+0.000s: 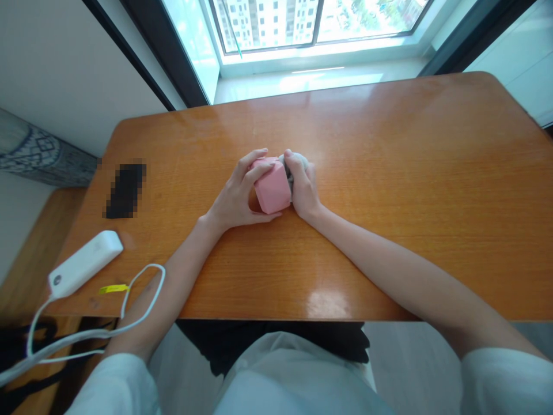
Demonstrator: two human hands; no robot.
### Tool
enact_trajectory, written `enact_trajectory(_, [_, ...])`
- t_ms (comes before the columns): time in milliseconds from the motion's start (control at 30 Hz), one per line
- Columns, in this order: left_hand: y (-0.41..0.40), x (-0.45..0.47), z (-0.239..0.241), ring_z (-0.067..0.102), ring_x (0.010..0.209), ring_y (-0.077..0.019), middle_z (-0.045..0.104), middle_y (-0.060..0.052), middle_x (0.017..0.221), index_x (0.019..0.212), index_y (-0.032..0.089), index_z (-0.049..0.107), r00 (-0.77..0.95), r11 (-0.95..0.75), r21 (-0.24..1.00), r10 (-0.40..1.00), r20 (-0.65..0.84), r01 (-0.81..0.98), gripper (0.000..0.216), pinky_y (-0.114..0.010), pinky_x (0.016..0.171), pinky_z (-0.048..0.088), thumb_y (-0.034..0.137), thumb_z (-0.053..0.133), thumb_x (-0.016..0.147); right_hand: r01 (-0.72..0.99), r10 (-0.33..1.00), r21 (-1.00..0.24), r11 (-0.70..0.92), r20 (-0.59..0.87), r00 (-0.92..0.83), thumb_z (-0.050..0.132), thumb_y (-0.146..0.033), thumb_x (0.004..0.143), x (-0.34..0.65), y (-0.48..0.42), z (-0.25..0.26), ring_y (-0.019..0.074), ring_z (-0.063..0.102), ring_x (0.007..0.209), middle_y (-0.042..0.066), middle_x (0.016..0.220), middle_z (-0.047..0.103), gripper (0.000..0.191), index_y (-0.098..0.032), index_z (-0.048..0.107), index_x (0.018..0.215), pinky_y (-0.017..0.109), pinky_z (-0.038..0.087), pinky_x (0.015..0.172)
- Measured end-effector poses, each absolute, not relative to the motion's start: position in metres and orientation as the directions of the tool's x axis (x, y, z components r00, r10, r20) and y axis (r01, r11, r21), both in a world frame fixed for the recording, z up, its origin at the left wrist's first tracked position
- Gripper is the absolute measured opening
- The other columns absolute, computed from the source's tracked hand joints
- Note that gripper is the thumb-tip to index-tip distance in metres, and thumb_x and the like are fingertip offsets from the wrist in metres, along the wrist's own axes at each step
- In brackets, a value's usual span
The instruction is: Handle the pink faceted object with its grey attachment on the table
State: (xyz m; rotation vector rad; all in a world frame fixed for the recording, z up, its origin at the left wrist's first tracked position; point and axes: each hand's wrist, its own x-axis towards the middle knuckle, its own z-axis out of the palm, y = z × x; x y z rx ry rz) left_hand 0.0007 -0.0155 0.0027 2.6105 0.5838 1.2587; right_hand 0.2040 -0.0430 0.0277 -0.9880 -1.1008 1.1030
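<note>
A small pink box (pixel 273 187) is gripped in my left hand (pixel 242 190), with the thumb along its near side and the fingers over its far side. On the box's right, my right hand (pixel 306 187) is closed around a pale grey-white, soft-looking thing (pixel 299 158) with darker patches. This thing sits against the box's right side; whether part of it lies inside the box I cannot tell. Fingers and palm hide most of it. Both hands are over the middle of the brown wooden table (pixel 410 173).
To the left lie a blurred-out black object (pixel 125 190) and a white power strip (pixel 86 264) with a white cable (pixel 69 343). A yellow tag (pixel 114 289) hangs on a cable loop by my left forearm. A window (pixel 315 29) stands beyond the table's far edge.
</note>
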Motion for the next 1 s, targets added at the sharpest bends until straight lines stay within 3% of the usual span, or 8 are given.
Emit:
enact_trajectory(133, [-0.02,0.004,0.003,0.062,0.148,-0.0414,0.056,-0.015,0.164,0.173,0.033,0.039,0.499,-0.832,0.499,0.547,0.672,0.241,0.128,-0.061,0.122,0.06,0.075,0.102,0.07,-0.176,0.976,-0.961,0.212,0.198,0.093,0.064,-0.077,0.102,0.204,-0.047,0.028,0.0111,0.043,0.062,-0.005,0.067,0.045,0.063,-0.026,0.05,0.069,0.028,0.039,0.057])
enact_trajectory(300, [-0.018,0.002,-0.005,0.069,0.139,-0.0387,0.054,-0.017,0.167,0.175,0.032,0.033,0.518,-0.712,0.672,0.661,0.542,0.205,0.117,-0.055,0.115,0.063,0.081,0.089,0.084,-0.189,0.984,-0.968,0.168,0.152,0.095,0.063,-0.08,0.101,0.203,-0.045,0.03,0.0106,0.043,0.059,-0.006,0.064,0.045,0.065,-0.026,0.049,0.068,0.027,0.044,0.055])
enact_trajectory(400, [-0.013,0.001,-0.006,0.055,0.158,-0.0464,0.041,-0.018,0.178,0.178,0.038,0.024,0.527,-0.775,0.593,0.605,0.597,0.219,0.134,-0.067,0.126,0.055,0.09,0.091,0.074,-0.209,0.984,-0.963,0.173,0.158,0.085,0.063,-0.079,0.101,0.203,-0.042,0.029,0.0107,0.043,0.061,-0.005,0.066,0.044,0.064,-0.026,0.049,0.069,0.027,0.046,0.057])
enact_trajectory(500, [-0.011,0.001,-0.004,0.044,0.167,-0.0499,0.034,-0.013,0.183,0.176,0.045,0.028,0.555,-0.863,0.439,0.5,0.665,0.251,0.138,-0.075,0.13,0.049,0.093,0.094,0.065,-0.217,0.982,-0.959,0.181,0.166,0.085,0.063,-0.077,0.102,0.204,-0.041,0.028,0.0111,0.041,0.062,-0.006,0.067,0.041,0.064,-0.026,0.046,0.067,0.027,0.045,0.058])
enact_trajectory(567, [-0.013,0.002,-0.001,0.045,0.166,-0.0467,0.035,-0.011,0.181,0.174,0.046,0.034,0.561,-0.894,0.356,0.447,0.696,0.27,0.128,-0.073,0.129,0.051,0.09,0.094,0.07,-0.217,0.982,-0.958,0.185,0.17,0.083,0.063,-0.076,0.103,0.204,-0.04,0.027,0.0113,0.041,0.062,-0.006,0.066,0.041,0.064,-0.026,0.045,0.067,0.028,0.041,0.057])
enact_trajectory(667, [-0.017,0.006,0.005,0.053,0.158,-0.0403,0.044,-0.012,0.172,0.172,0.041,0.039,0.534,-0.897,0.34,0.442,0.721,0.283,0.119,-0.067,0.126,0.056,0.079,0.097,0.076,-0.223,0.977,-0.952,0.209,0.195,0.082,0.063,-0.073,0.104,0.205,-0.04,0.026,0.0112,0.041,0.063,-0.006,0.067,0.042,0.061,-0.026,0.047,0.069,0.029,0.038,0.059])
enact_trajectory(867, [-0.02,0.009,0.006,0.062,0.145,-0.04,0.058,-0.013,0.156,0.165,0.035,0.046,0.483,-0.809,0.54,0.578,0.657,0.233,0.113,-0.06,0.122,0.057,0.078,0.098,0.074,-0.169,0.971,-0.957,0.234,0.221,0.092,0.061,-0.077,0.103,0.204,-0.045,0.025,0.0119,0.046,0.066,-0.005,0.07,0.049,0.06,-0.026,0.055,0.073,0.03,0.04,0.062])
enact_trajectory(1000, [-0.021,0.008,-0.004,0.074,0.117,-0.0302,0.066,-0.012,0.148,0.165,0.034,0.044,0.474,-0.665,0.727,0.703,0.531,0.172,0.094,-0.048,0.099,0.065,0.086,0.074,0.094,-0.123,0.977,-0.971,0.206,0.197,0.082,0.059,-0.081,0.103,0.204,-0.047,0.024,0.0121,0.041,0.062,-0.005,0.067,0.042,0.064,-0.026,0.047,0.07,0.031,0.033,0.057])
